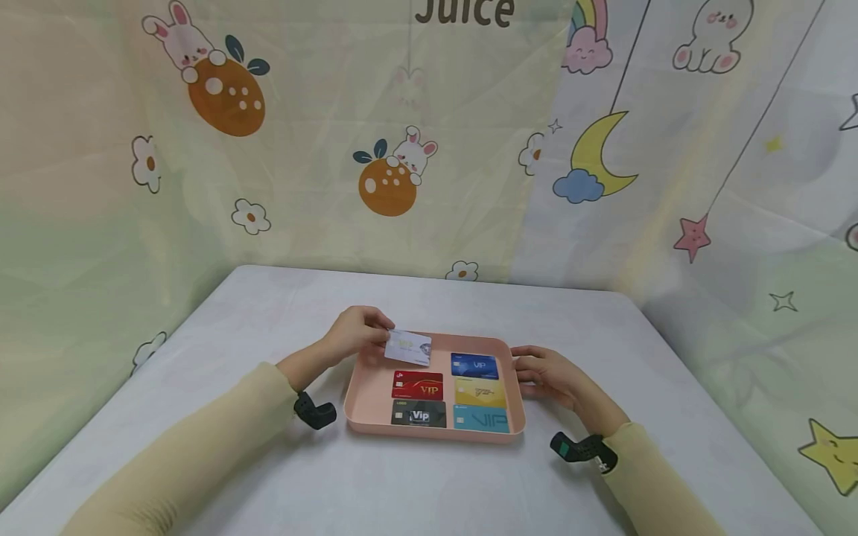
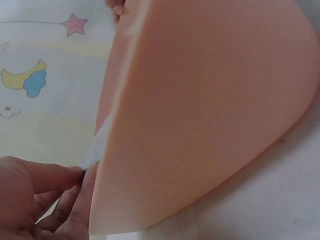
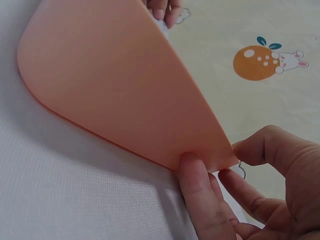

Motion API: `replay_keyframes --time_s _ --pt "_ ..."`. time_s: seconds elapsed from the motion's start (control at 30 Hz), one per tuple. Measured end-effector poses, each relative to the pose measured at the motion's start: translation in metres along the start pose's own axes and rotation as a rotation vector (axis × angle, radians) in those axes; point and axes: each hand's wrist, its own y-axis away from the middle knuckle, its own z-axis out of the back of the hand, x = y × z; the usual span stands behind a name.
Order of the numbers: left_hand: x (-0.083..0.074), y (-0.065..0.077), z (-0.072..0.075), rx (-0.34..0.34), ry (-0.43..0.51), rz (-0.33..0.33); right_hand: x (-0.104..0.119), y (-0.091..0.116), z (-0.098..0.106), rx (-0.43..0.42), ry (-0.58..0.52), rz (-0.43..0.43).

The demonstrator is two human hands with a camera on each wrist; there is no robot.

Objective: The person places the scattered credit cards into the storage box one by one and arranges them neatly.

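A white card [image 1: 409, 348] hangs tilted over the back left part of a pink tray [image 1: 368, 406]. My left hand [image 1: 360, 329] pinches that card by its left edge, between thumb and fingers. In the left wrist view, the tray wall [image 2: 200, 110] covers most of the card. My right hand [image 1: 546, 372] touches the tray's right side, its fingers [image 3: 196, 182] loosely against the outer wall. Inside the tray lie a red card [image 1: 417, 385] and a black card [image 1: 418, 414] on the left, with a blue card [image 1: 474, 365], a gold card [image 1: 480, 391] and a teal card [image 1: 481, 418] on the right.
The tray stands on a white-covered table [image 1: 281, 476]. A printed cloth [image 1: 322, 246] with cartoon rabbits, oranges and stars rises behind the table and along its sides. Each wrist wears a black band [image 1: 315, 412].
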Motion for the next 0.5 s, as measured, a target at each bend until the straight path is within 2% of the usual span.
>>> replay_keyframes --time_s 0.23,0.3,0.5 --pt "-0.003 -0.004 -0.014 -0.089 -0.221 -0.054 -0.001 0.0 0.001 0.006 -0.004 0.006" --pt "-0.005 -0.003 -0.018 -0.109 -0.268 -0.051 -0.002 0.0 0.001 0.008 -0.003 0.009" --pt "-0.01 0.0 -0.023 -0.125 -0.336 -0.03 -0.002 -0.001 0.001 0.011 -0.002 0.01"
